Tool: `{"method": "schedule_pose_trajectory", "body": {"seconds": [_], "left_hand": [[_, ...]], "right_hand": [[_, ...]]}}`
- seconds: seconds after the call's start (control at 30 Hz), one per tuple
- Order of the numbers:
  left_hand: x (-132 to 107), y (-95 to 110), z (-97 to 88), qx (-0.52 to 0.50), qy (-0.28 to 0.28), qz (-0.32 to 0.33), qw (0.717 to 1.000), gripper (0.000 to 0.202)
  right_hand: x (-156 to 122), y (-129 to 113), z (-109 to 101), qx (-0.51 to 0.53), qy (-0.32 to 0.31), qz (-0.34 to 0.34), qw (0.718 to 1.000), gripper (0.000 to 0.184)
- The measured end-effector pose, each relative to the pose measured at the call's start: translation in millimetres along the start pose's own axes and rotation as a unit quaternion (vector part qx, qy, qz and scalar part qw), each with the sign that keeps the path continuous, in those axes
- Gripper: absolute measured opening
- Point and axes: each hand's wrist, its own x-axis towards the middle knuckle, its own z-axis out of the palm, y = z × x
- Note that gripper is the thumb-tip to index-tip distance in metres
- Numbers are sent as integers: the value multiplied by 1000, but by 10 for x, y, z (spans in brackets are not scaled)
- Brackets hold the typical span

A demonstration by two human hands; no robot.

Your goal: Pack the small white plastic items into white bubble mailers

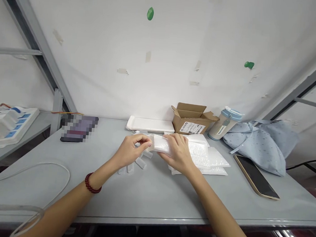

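A small white plastic bag point(160, 143) is held just above the desk, between both hands. My left hand point(133, 148) pinches its left end between thumb and fingertips, and a dark red bead bracelet circles that wrist. Closed around the bag's right part is my right hand point(179, 153), thumb below and fingers over the top. Whatever the bag contains cannot be made out. Beneath and to the right of that hand lies a pile of white bubble mailers point(198, 156). Several small clear plastic pieces point(140, 162) are scattered on the desk below my left hand.
Against the wall stand a stack of flat white packs point(150, 124), an open cardboard box point(192, 117) and a tumbler point(225, 124). At right are a light blue cloth bag point(262, 145) and a phone point(256, 176). A dark, blurred-out item point(79, 128), power strip point(17, 129) and white cable point(66, 173) lie left.
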Motion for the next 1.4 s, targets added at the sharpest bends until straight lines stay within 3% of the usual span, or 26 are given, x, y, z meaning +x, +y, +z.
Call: {"method": "schedule_pose_trajectory", "body": {"seconds": [0.13,0.33,0.5,0.6,0.7,0.77,0.83,0.93,1.0,1.17,1.4], "left_hand": [[-19,16,42,-27,-18,7,999,18],[-35,-64,140,-22,-50,19,998,18],[2,-90,36,-38,-73,22,996,19],[35,-99,-73,-70,-37,-36,996,21],[82,-139,-147,-73,57,-68,993,25],[110,-163,-163,-75,67,-87,991,30],[122,-169,-158,-102,-13,-127,987,35],[110,-156,-133,-168,-171,-172,955,32],[93,-149,-117,-193,-216,-178,940,30],[52,-122,-49,-207,-182,-208,938,26],[5,-16,129,-147,-109,-205,962,15]], "right_hand": [[-7,13,9,10,-13,-7,1000,53],[-11,34,15,10,-18,-8,1000,50],[-3,51,10,0,-8,-14,1000,47],[3,67,2,5,6,-8,1000,45],[8,77,-13,23,17,-10,1000,44],[11,72,-25,39,25,-19,999,44],[13,56,-37,54,36,-33,997,44],[14,22,-63,71,49,-52,995,42],[15,3,-84,77,56,-58,994,42],[22,-22,-110,66,49,-75,994,47],[24,-82,-72,18,13,-98,995,51]]}}
